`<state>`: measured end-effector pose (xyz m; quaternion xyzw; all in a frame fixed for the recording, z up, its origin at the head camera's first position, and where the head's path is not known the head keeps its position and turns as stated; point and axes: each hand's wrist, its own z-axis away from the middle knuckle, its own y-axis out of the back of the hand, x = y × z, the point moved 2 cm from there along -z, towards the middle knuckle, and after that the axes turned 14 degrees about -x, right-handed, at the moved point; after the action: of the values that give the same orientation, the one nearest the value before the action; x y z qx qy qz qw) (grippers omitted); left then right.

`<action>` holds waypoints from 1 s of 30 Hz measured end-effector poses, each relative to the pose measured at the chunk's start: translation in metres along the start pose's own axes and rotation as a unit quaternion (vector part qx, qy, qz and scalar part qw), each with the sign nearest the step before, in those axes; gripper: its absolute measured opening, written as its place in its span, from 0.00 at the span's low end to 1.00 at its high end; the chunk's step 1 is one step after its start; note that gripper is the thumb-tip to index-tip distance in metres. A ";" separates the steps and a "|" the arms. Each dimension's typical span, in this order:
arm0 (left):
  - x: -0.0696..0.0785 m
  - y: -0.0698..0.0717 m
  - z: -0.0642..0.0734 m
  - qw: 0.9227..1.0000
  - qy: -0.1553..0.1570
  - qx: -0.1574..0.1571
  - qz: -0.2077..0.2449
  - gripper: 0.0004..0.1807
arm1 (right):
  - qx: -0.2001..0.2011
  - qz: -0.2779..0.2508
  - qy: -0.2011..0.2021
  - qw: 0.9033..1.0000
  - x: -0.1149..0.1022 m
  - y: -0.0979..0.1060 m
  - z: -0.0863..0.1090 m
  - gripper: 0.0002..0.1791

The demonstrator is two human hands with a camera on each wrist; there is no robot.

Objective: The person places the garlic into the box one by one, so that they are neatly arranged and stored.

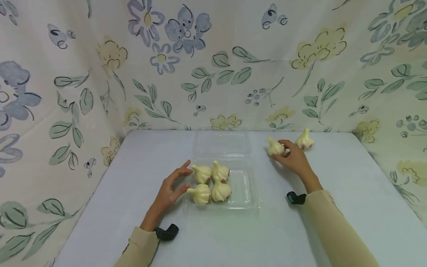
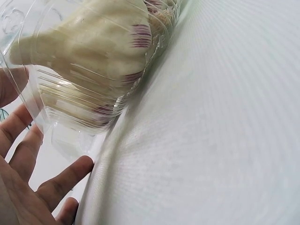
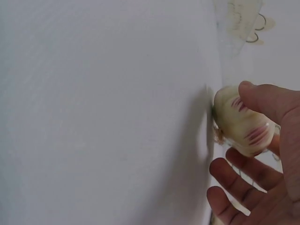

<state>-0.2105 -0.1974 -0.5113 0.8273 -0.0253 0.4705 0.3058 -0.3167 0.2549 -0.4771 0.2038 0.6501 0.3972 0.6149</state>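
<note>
At the back right of the table, my right hand [image 1: 295,158] pinches a garlic bulb [image 1: 275,147] between thumb and forefinger. The right wrist view has the thumb across the pale, purple-streaked bulb [image 3: 243,122], with the other fingers spread below. My left hand [image 1: 171,191] is at the left side of a clear plastic clamshell box [image 1: 245,189], its fingers loosely extended at the wall. Several garlic bulbs [image 1: 221,191] fill the left part of the box. Through the ridged plastic, the left wrist view shows a bulb [image 2: 93,42] up close.
Another garlic bulb [image 1: 304,139] stands just beyond the right hand, near the table's back edge. The box's lid [image 1: 221,144] lies folded open toward the back. A flowered cloth [image 1: 233,92] hangs behind the white table [image 1: 227,237].
</note>
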 end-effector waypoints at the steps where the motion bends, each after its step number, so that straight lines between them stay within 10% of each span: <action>1: 0.000 0.000 0.000 1.000 0.001 -0.001 0.000 0.20 | 0.002 -0.003 -0.005 1.000 0.002 0.000 0.001 0.38; 30: 0.000 0.000 -0.001 1.000 0.001 0.000 0.009 0.20 | 0.049 -0.158 0.007 0.986 -0.022 -0.022 0.040 0.35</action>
<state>-0.2111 -0.1970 -0.5113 0.8267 -0.0329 0.4739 0.3015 -0.2695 0.2356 -0.4772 0.1256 0.6970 0.2641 0.6548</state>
